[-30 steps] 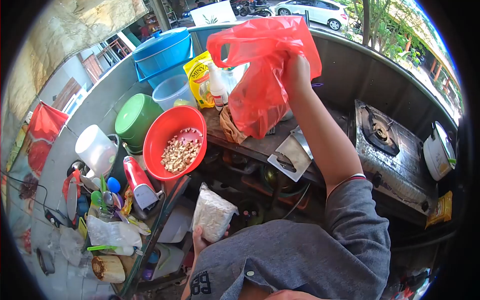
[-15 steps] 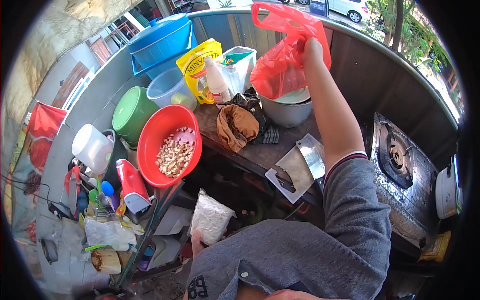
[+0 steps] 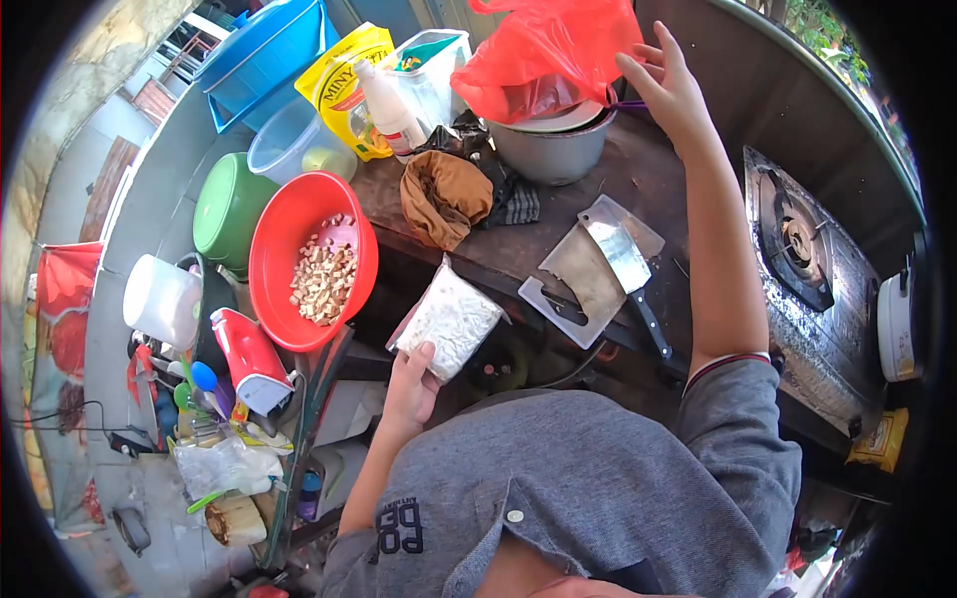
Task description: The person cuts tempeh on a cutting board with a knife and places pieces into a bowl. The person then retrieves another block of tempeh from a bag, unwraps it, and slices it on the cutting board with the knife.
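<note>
In my left hand (image 3: pixel 411 391) is a plastic-wrapped tempeh block (image 3: pixel 454 317), white and mottled, held over the table's front edge with the thumb on its face. My right hand (image 3: pixel 670 88) is open, fingers spread, beside the red plastic bag (image 3: pixel 558 50). That bag rests on the grey pot (image 3: pixel 558 154) and a pale lid or plate on it. Below lies a cutting board (image 3: pixel 588 264) with a cleaver-like knife (image 3: pixel 620 257) on top. Small pale cubes (image 3: pixel 324 279) fill part of a red basin (image 3: pixel 267 269) to the left.
A gas stove (image 3: pixel 807 269) stands at the right. Behind the brown cloth (image 3: pixel 444 199) are a white bottle (image 3: pixel 389 105) and a yellow oil pouch (image 3: pixel 344 85). A green tub (image 3: pixel 224 214), a blue bucket (image 3: pixel 259 60) and a red-and-white box (image 3: pixel 249 359) crowd the left.
My left hand has risen into fuller view with the tempeh block. My right hand has let go of the red bag, which now sits lower on the pot. The view has shifted.
</note>
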Demonstrator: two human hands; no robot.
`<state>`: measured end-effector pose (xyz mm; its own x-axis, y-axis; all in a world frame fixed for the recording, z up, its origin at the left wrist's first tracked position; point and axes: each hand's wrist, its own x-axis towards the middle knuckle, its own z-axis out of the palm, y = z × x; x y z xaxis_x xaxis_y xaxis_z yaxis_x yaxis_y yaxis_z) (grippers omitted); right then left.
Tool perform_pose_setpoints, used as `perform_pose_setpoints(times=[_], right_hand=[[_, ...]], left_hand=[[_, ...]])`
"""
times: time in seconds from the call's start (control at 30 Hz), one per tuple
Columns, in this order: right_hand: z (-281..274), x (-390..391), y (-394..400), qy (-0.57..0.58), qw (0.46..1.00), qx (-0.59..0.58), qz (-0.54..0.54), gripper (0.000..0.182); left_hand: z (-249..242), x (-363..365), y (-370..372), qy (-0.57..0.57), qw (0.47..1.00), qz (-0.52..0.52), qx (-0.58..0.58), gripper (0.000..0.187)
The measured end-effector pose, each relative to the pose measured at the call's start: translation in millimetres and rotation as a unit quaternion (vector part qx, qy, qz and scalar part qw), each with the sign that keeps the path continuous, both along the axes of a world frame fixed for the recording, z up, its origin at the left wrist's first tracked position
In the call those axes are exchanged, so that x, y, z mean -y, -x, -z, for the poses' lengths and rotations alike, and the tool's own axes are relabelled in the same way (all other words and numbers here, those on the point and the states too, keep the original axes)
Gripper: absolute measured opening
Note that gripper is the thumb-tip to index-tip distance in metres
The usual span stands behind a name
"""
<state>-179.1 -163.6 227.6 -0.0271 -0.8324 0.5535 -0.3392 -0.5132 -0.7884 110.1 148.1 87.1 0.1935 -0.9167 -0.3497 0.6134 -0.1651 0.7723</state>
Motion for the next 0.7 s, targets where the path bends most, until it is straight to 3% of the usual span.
perform_pose_setpoints(times=[0.03,0.07,0.17,0.2,0.27,0.4,0.53,0.6,0.7], right_hand=[[15,-22,9,0.045,0.999,0.027,-0.004,0.061],[24,-56,17,-0.004,0.997,0.047,-0.054,0.066],[73,-143,41,-0.105,0.988,-0.100,-0.049,0.055],[83,-168,44,-0.132,0.980,-0.146,-0.041,0.052],[128,-202,59,-0.085,0.969,-0.233,-0.019,0.049],[171,-248,72,-0.158,0.936,-0.311,0.052,0.053],[182,-257,68,-0.157,0.925,-0.338,0.070,0.054],[184,-254,66,-0.159,0.923,-0.341,0.085,0.053],[190,-250,66,-0.162,0.915,-0.358,0.092,0.052]], left_hand=[[-1,9,1,-0.001,1.000,0.013,0.002,0.061],[-3,17,0,-0.002,1.000,0.023,0.002,0.061],[-4,42,-2,-0.012,0.981,0.092,0.169,0.060],[-3,51,-3,-0.012,0.981,0.098,0.168,0.060],[-5,68,-4,0.075,0.893,0.170,0.411,0.064],[-39,89,32,0.140,0.854,0.228,0.446,0.057],[-34,120,68,0.205,0.782,0.293,0.511,0.047],[-22,141,81,0.207,0.778,0.307,0.508,0.041],[11,178,91,0.110,0.824,0.332,0.446,0.034]])
